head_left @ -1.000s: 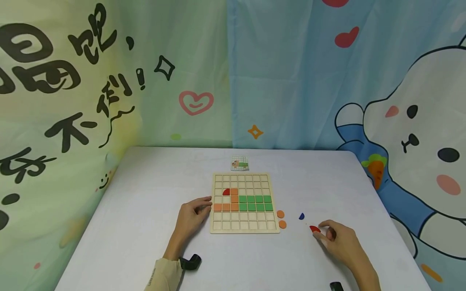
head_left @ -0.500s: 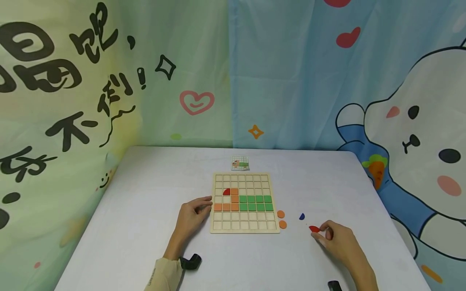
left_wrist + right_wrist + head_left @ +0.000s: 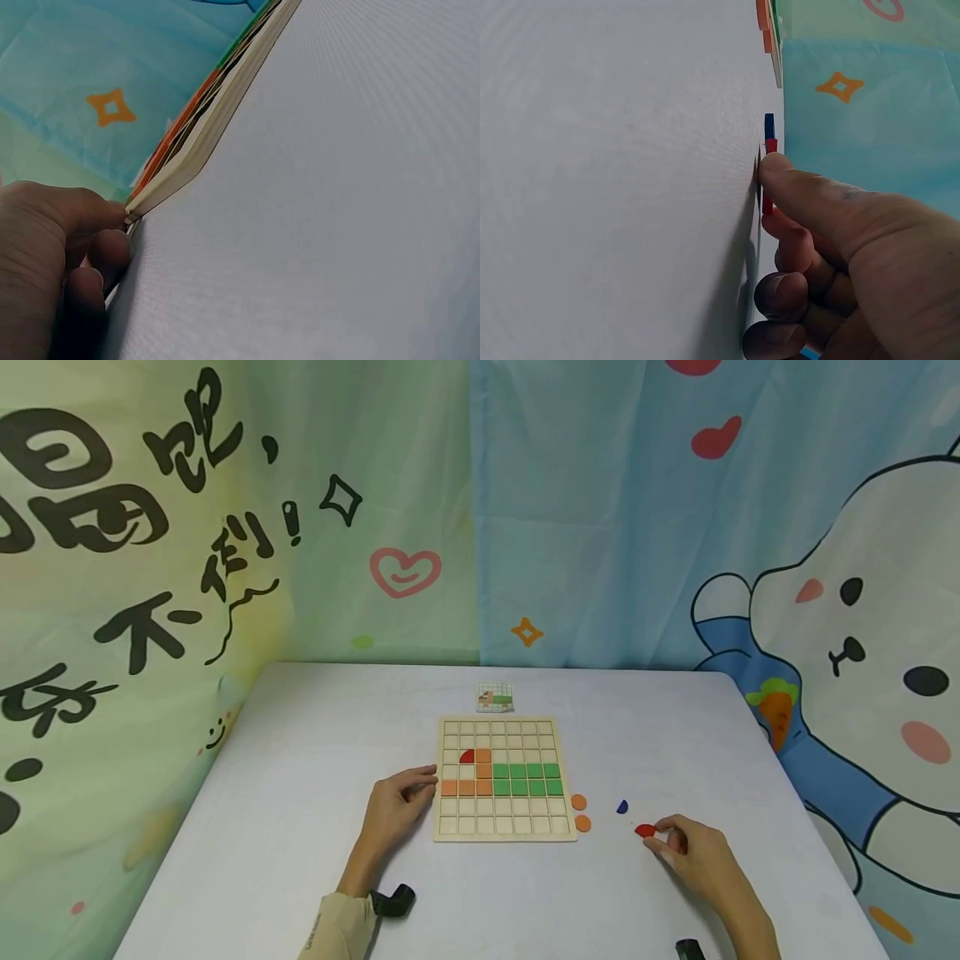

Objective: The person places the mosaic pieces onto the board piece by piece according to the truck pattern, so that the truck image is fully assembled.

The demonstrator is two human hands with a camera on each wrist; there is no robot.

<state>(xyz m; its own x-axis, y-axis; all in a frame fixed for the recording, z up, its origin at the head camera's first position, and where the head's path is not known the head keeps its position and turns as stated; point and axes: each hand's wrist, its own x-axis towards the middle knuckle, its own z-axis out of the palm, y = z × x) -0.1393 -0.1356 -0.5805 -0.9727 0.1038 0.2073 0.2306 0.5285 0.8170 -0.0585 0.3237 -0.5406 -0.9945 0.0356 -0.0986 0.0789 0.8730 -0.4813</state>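
My left hand rests its fingertips against the left edge of the wooden grid board. In the left wrist view the fingers touch the board's corner; the thumb's contact is unclear. On the board lie orange squares, green squares and one red quarter-circle tile. To the right, my right hand pinches a second red tile with rounded edge, low over the table. The right wrist view shows this red tile edge-on between thumb and fingers. A small blue tile lies just beyond it.
Two orange round tiles sit beside the board's right edge. A small pattern card lies behind the board. The white table ends at a printed curtain at the back.
The red tile in my right hand has turned a little and shifted slightly left between the fingertips. My left hand and the board stay put.
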